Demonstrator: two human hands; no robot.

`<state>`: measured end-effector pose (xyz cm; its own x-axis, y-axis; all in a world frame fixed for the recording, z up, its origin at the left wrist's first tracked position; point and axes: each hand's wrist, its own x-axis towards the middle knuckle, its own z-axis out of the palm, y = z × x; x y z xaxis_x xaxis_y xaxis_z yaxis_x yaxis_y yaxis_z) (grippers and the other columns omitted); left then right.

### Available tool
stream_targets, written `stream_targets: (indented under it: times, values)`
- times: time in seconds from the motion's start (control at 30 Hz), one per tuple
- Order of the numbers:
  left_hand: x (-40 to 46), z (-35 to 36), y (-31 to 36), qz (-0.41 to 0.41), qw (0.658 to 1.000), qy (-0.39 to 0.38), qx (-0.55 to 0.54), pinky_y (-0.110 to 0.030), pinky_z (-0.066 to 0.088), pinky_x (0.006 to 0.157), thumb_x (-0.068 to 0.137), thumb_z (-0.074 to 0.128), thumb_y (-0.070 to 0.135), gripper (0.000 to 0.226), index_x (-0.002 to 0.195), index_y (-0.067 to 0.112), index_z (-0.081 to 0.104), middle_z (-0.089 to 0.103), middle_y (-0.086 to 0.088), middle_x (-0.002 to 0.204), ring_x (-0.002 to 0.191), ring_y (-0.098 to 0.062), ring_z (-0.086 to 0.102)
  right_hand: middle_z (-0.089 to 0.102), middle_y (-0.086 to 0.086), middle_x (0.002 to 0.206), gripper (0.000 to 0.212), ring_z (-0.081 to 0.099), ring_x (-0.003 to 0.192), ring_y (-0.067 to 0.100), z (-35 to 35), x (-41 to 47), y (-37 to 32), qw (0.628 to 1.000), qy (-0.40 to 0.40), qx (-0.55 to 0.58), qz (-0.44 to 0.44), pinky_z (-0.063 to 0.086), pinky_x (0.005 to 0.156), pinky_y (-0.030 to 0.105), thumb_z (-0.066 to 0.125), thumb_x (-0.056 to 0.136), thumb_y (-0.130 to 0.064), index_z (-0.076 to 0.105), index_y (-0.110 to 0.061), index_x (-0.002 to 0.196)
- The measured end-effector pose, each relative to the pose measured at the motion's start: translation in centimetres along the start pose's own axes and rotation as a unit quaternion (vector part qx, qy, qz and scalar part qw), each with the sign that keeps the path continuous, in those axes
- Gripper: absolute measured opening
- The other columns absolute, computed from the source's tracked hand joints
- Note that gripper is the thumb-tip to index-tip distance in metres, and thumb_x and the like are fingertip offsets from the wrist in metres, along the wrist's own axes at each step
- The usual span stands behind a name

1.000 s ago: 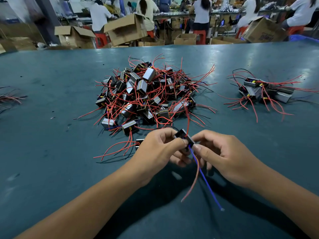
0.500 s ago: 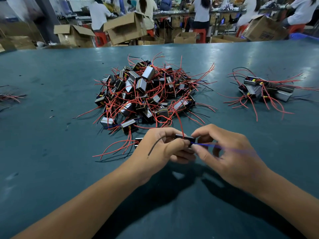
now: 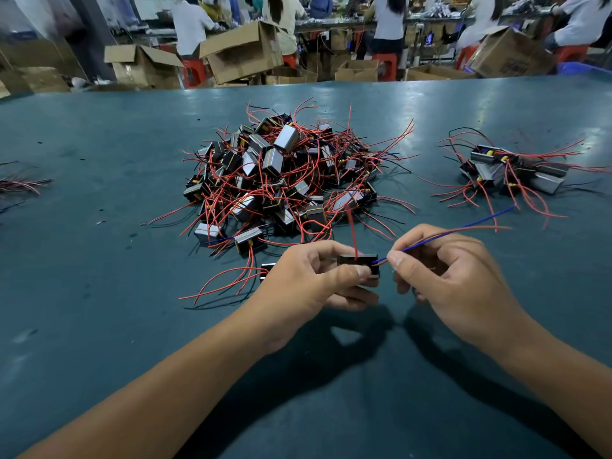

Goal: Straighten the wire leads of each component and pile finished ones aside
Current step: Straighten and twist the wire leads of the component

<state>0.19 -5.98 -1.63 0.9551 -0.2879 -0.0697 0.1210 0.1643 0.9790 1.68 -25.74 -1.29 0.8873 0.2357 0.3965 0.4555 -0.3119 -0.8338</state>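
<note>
My left hand [image 3: 314,279] grips a small black component [image 3: 358,262] just above the table, in front of the big pile. One red lead [image 3: 353,233] stands up from its top. My right hand [image 3: 443,276] pinches the blue and red leads [image 3: 463,228] close to the component's right end; they stretch out to the right, nearly straight. A large heap of components with tangled red wires [image 3: 284,180] lies in the middle of the table. A smaller pile of components [image 3: 510,173] sits at the right.
The green table [image 3: 99,293] runs far back. A loose component with red leads [image 3: 245,279] lies left of my left hand. A few wires [image 3: 20,185] poke in at the left edge. Cardboard boxes [image 3: 241,51] and seated people are behind the table.
The blue and red leads hung down toward me; my right hand has drawn them out to the right. The component has turned level in my left hand.
</note>
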Motion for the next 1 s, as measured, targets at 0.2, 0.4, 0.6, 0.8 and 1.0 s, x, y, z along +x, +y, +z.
stream_targets:
  times: [0.2,0.4,0.6,0.8,1.0]
  values:
    - [-0.1,-0.4,-0.2,0.082,0.953,-0.022,0.292,-0.031,0.058,0.073,0.086,0.078,0.014,0.020,0.103,0.013,0.066,0.070,0.007,0.089,0.077,-0.019,0.069,0.061,0.003,0.053,0.023,0.055,0.045,0.010,-0.8,0.5,0.8,0.998,0.008,0.036,0.053,0.043,0.048,0.016,0.070,0.089,-0.010,0.062,-0.014,0.068]
    - [-0.1,-0.8,0.0,0.144,0.899,-0.008,0.414,-0.008,0.045,0.075,0.082,0.082,0.027,0.022,0.100,0.023,0.070,0.067,0.020,0.093,0.085,-0.011,0.064,0.059,0.001,0.051,0.022,0.051,0.042,0.009,-0.6,0.2,0.7,0.997,-0.020,0.044,0.064,0.042,0.048,0.016,0.071,0.085,-0.022,0.059,-0.015,0.068]
    - [0.1,-1.2,-0.3,0.159,0.888,0.000,0.431,-0.019,0.048,0.070,0.079,0.086,0.026,0.025,0.096,0.024,0.068,0.063,0.014,0.085,0.077,-0.011,0.061,0.059,0.001,0.051,0.023,0.053,0.041,0.012,-1.2,0.5,1.0,0.997,-0.001,0.004,0.078,0.039,0.045,0.015,0.070,0.087,-0.010,0.061,-0.011,0.066]
    - [0.3,-1.1,-0.3,0.197,0.848,0.005,0.492,-0.008,0.038,0.066,0.077,0.087,0.026,0.028,0.094,0.024,0.065,0.057,0.015,0.087,0.079,-0.007,0.057,0.057,0.001,0.049,0.025,0.050,0.041,0.011,-1.0,0.5,1.1,0.994,0.009,0.014,0.107,0.039,0.043,0.014,0.070,0.086,-0.007,0.061,-0.010,0.063]
    - [0.1,-0.9,-0.2,0.214,0.840,0.000,0.499,-0.008,0.036,0.066,0.079,0.084,0.028,0.025,0.093,0.020,0.065,0.056,0.014,0.085,0.079,-0.009,0.054,0.053,0.001,0.047,0.024,0.044,0.039,0.014,-1.0,0.8,1.3,0.987,0.035,0.053,0.150,0.036,0.041,0.020,0.068,0.085,-0.007,0.058,-0.005,0.064]
